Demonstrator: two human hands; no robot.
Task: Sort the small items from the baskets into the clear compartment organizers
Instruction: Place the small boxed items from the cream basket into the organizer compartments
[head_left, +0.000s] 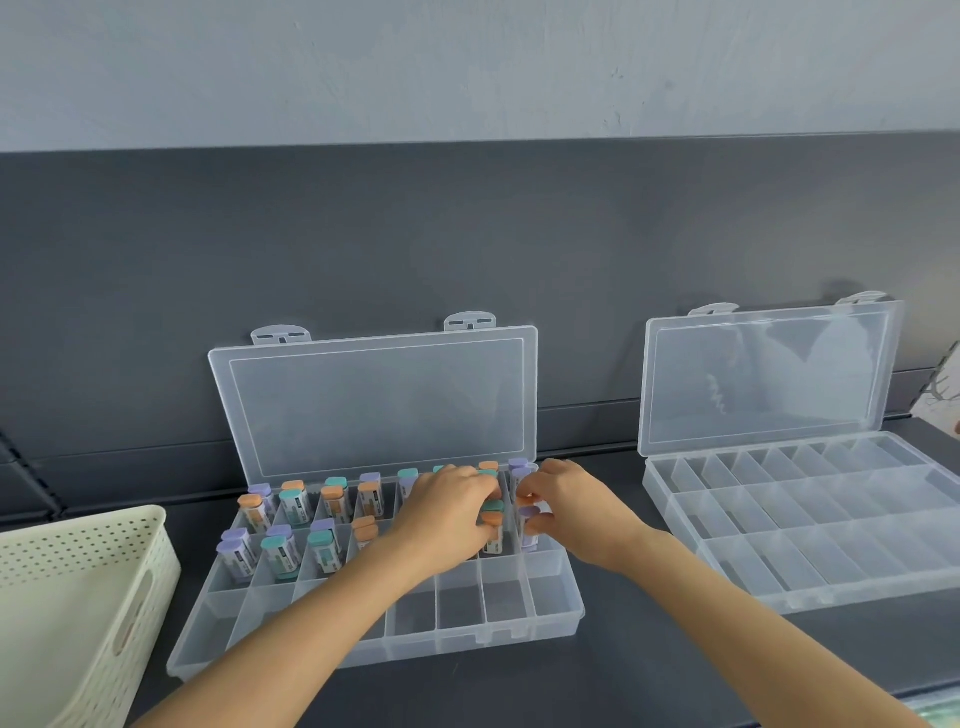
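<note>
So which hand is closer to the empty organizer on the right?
Right. The right hand is at the filled organizer's right end, nearest the empty organizer; the left hand is further left, nearer its middle.

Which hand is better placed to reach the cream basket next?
Left. The cream basket lies at the far left, on the left hand's side. The right hand works at the organizer's right end and would have to cross the left arm.

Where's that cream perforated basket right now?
In the head view, the cream basket sits at the lower left on the dark counter, just left of the open organizer holding the capped items.
</note>
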